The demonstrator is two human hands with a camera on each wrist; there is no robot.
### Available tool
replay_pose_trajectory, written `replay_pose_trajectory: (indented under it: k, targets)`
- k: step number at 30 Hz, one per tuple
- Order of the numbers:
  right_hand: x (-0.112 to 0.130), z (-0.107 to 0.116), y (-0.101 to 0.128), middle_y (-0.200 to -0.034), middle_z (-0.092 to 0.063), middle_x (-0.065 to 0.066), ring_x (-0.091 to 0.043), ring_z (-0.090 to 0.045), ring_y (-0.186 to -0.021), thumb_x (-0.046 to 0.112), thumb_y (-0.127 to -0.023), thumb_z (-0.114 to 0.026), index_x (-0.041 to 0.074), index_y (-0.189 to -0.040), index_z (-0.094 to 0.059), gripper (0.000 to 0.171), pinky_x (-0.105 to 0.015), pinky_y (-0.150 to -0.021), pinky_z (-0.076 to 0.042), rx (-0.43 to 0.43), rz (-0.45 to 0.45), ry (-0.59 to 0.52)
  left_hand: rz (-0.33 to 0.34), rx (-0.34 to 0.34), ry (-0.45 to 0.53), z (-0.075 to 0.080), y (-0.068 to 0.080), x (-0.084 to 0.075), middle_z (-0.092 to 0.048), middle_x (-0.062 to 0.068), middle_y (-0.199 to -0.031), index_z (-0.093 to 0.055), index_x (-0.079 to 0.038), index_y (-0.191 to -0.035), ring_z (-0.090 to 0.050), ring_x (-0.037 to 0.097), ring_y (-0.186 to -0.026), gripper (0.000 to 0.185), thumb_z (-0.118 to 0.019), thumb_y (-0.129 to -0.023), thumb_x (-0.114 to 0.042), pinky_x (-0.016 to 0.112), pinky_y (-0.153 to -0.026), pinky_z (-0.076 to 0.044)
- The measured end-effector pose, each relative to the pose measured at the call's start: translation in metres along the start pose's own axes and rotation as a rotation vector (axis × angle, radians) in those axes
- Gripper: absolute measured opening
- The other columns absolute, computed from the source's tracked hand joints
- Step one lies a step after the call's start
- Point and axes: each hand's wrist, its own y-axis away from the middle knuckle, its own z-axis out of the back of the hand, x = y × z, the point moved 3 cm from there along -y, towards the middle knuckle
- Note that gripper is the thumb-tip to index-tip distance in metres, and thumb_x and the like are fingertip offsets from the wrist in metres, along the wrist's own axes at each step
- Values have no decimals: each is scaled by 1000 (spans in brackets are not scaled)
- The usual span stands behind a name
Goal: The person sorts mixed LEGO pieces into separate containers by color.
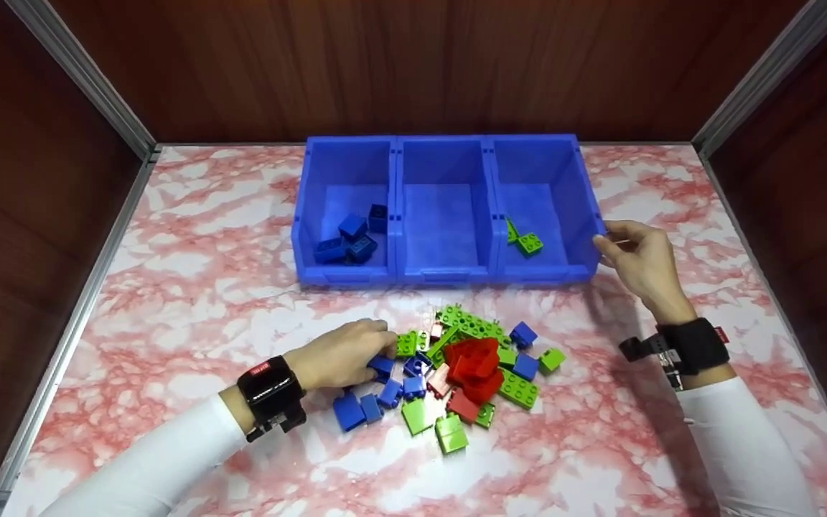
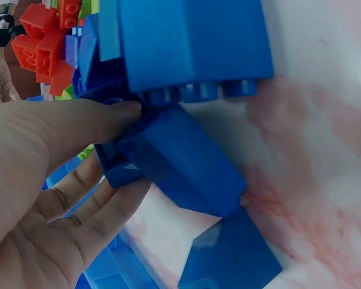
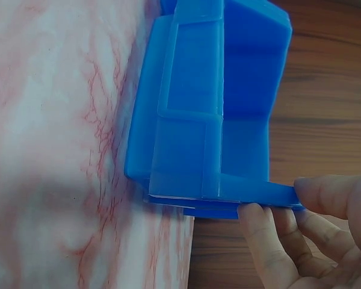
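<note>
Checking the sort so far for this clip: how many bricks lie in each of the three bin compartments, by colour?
Blue bricks, left compartment: 4
Green bricks, right compartment: 2
Red bricks, any compartment: 0; the middle compartment holds none
Total in the bin: 6

Open marble tabletop [image 1: 205, 287] is left between the row of blue bins [image 1: 444, 208] and the brick pile [image 1: 456, 370] in front of it, and wider bare stretches are found to the left and right of the bins. The way behind the bins is closed by the wooden back wall [image 1: 413, 64]. The right end of the bins is occupied by the right hand [image 1: 639, 262], and the pile's left edge, in front of the bins, by the left hand [image 1: 342, 353].
</note>
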Motion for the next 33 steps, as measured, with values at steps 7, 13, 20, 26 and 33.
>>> replay_pose_trajectory:
  k: [7, 13, 20, 26, 33]
  targets:
    - [1, -1, 0, -90, -68, 15, 3, -66, -79, 14, -101, -70, -5, -131, -69, 36, -19, -76, -64, 7, -12, 17, 10, 0, 10, 18, 0, -1, -72, 9, -110, -70, -7, -108, -69, 26, -103, 27, -83, -85, -3, 42, -95, -61]
    - [2, 0, -1, -91, -65, 18, 2, -66, -80, 14, -101, -69, -5, -131, -69, 36, -18, -77, -63, 10, -7, 22, 52, -23, 23, 45, -1, 7, -71, 12, -119, -67, -6, -118, -69, 30, -111, 34, -82, -87, -7, 45, -99, -61]
    - [2, 0, -1, -88, -64, 20, 4, -66, -79, 14, -101, -69, -6, -132, -68, 36, -17, -77, -63, 21, -6, 16, 158, -101, 60, 91, -10, 30, -70, 14, -121, -67, -4, -119, -68, 33, -113, 30, -76, -90, -3, 44, -102, -60]
    - [1, 3, -1, -91, -70, 13, 3, -67, -79, 13, -101, -68, -6, -131, -69, 35, -16, -76, -63, 5, 4, -5, 222, -231, -17, 120, -38, 57, -69, 18, -119, -67, -3, -118, -65, 36, -113, 31, -79, -90, -5, 49, -104, -57]
    - [0, 1, -1, -92, -68, 14, 3, -67, -79, 14, -101, -69, -5, -131, -68, 36, -17, -77, -63, 17, 2, 9, 286, -244, -104, 127, -76, 73, -70, 24, -124, -68, 4, -119, -65, 42, -120, 31, -77, -91, -6, 52, -112, -53]
